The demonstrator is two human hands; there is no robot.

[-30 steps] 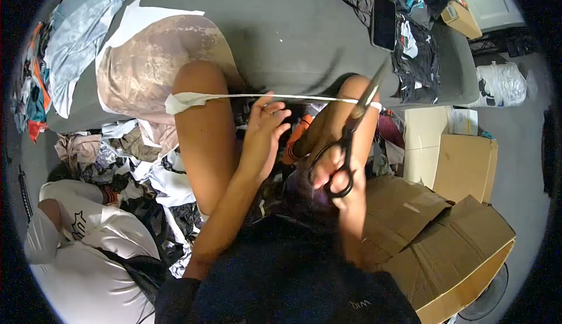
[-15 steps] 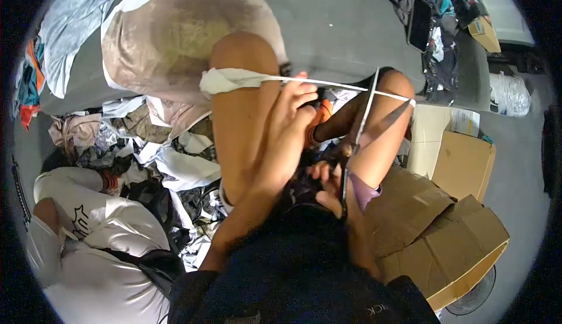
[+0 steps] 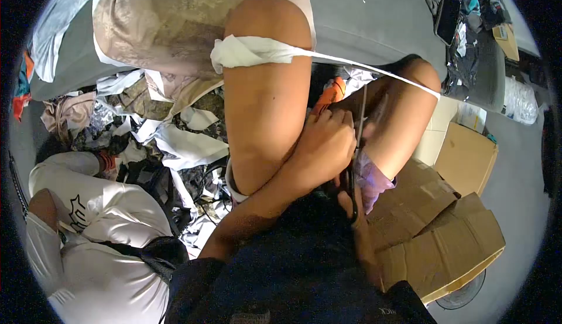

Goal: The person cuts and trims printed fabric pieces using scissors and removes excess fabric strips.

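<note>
1. Head view: the white strip [image 3: 252, 51] is drawn taut between the person's two knees; it lies broad and bunched over the left knee [image 3: 266, 22] and thins to a narrow band that reaches the right knee [image 3: 422, 78]. Whether it passes all the way around either leg is hidden.
2. Below the strip's middle, the left hand [image 3: 329, 142] is bent inward with its fingers curled, right beside the scissors [image 3: 353, 174]. I cannot tell whether anything is held in it.
3. Lower still from the strip, the right hand [image 3: 346, 202] grips the scissors by their dark handles. The blades point up toward the strip and look slightly parted, though one is blurred; their tips show just short of it.
4. An orange item with black marks [image 3: 332, 92] sits just under the strip's middle, and purple cloth [image 3: 374, 182] lies below its right end.
5. Above and left of the strip, patterned fabric [image 3: 170, 19] drapes over a grey surface [image 3: 374, 7]; a phone [image 3: 447, 22] rests above its right end.
6. Down and left of the strip are heaped cloth scraps [image 3: 187, 145] and a person in white clothing [image 3: 111, 230]; down and right stands a cardboard box [image 3: 448, 253].
</note>
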